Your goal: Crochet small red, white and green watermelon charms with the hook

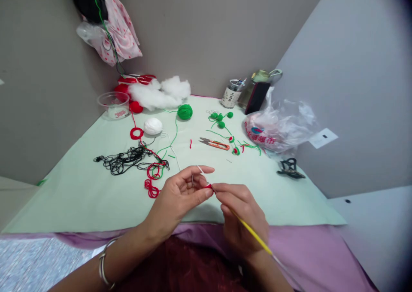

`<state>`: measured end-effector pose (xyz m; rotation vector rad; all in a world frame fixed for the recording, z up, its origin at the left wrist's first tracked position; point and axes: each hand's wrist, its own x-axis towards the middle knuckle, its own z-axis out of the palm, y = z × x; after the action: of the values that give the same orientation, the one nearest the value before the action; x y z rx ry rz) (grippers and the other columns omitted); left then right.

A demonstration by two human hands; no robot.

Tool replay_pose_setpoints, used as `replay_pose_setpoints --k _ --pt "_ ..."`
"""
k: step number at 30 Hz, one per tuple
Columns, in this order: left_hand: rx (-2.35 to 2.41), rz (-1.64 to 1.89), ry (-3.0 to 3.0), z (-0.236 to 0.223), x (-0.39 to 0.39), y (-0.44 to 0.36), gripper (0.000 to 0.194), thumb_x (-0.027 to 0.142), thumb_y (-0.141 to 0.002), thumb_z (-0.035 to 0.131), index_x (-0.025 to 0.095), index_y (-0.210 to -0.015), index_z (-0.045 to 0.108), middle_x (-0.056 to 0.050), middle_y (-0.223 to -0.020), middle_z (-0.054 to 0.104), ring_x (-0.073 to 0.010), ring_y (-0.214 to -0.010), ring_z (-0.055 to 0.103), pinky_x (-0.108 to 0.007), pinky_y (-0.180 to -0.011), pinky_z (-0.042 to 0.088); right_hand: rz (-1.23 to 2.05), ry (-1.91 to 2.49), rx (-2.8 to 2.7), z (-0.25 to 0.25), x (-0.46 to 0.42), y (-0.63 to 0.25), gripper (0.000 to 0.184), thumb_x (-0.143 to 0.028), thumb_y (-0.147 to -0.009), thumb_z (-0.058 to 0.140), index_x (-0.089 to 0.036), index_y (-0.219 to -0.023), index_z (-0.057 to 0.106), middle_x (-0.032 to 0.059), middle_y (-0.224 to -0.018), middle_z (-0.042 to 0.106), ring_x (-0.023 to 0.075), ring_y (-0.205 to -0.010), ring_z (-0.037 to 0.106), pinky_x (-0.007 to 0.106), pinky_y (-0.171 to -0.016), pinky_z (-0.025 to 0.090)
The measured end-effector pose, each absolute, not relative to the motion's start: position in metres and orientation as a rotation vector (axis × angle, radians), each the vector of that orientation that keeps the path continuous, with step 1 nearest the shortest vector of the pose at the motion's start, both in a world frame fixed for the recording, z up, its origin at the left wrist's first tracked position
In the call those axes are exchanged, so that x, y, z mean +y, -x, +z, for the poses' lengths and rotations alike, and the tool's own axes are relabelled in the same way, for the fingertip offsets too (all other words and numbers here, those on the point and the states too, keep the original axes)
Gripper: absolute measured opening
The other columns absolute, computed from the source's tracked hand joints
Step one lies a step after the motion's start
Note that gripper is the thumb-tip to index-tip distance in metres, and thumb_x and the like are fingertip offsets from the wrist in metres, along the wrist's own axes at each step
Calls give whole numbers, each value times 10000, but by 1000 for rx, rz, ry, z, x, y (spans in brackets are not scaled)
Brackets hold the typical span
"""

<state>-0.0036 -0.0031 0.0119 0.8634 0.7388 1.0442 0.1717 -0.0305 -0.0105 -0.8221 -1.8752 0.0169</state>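
Note:
My left hand [180, 193] pinches a small red crochet piece [209, 187] between thumb and fingers, above the table's front edge. White yarn [200, 169] runs over its raised index finger. In my right hand [244, 214] is a crochet hook with a yellow handle [254, 234], its tip at the red piece and partly hidden by the fingers. A white yarn ball [152, 126] lies beyond my left hand. Loops of red yarn [152, 184] lie left of that hand. Orange-handled thread snips [216, 144] rest on the table past both hands.
A black yarn tangle [125, 159] lies at left, near a clear plastic tub [113, 107]. White stuffing [161, 93] and a green yarn ball [185, 112] are behind. Small green crocheted pieces [220, 123], a pen cup [231, 94], a plastic bag [280, 126] and a black clip [290, 168] stand rightward.

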Motion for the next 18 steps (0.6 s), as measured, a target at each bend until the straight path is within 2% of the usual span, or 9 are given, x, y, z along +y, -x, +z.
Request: replay_pose_setpoints --k 3,5,9,13,15,18 --pt "668 1031 -773 11 -5 0 370 249 -788 934 270 -1141 822 23 -849 691 -104 -833 642 -207 -797 498 -202 907 -1917 -19 -31 -170 433 -66 -988 621 -255 -1372 685 112 -1186 764 246 -1057 752 370 -829 658" --pt "624 968 -679 10 -4 0 405 263 -781 939 260 -1167 818 16 -846 692 -105 -808 643 -214 -788 501 -231 924 -1883 -22 -31 -169 458 -63 -976 639 -292 -1368 700 103 -1202 755 249 -1053 751 372 -814 659" --pt "614 883 -566 10 0 5 456 264 -786 928 237 -1225 808 14 -835 675 -87 -738 620 -218 -767 494 146 901 -1664 -14 -31 -168 315 -110 -1026 568 -269 -1237 739 75 -1040 754 220 -920 729 364 -746 625" --pt "671 985 -654 13 1 6 406 241 -790 919 233 -1185 826 23 -832 665 -76 -733 594 -197 -732 465 557 835 -1353 -4 -27 -166 236 -161 -1058 536 -249 -1042 754 27 -842 695 175 -717 652 331 -647 557" --pt "683 1026 -713 13 0 4 395 237 -787 925 246 -1171 832 20 -838 679 -82 -766 597 -197 -754 467 636 833 -1361 -3 -25 -164 230 -162 -1055 551 -254 -1043 761 28 -884 710 171 -746 668 326 -672 569" --pt "665 1033 -763 11 -4 -1 411 237 -788 930 268 -1185 828 12 -860 714 -102 -826 622 -217 -808 479 484 875 -1511 -6 -26 -159 280 -84 -1018 594 -268 -1131 773 46 -1032 751 184 -939 719 321 -787 600"
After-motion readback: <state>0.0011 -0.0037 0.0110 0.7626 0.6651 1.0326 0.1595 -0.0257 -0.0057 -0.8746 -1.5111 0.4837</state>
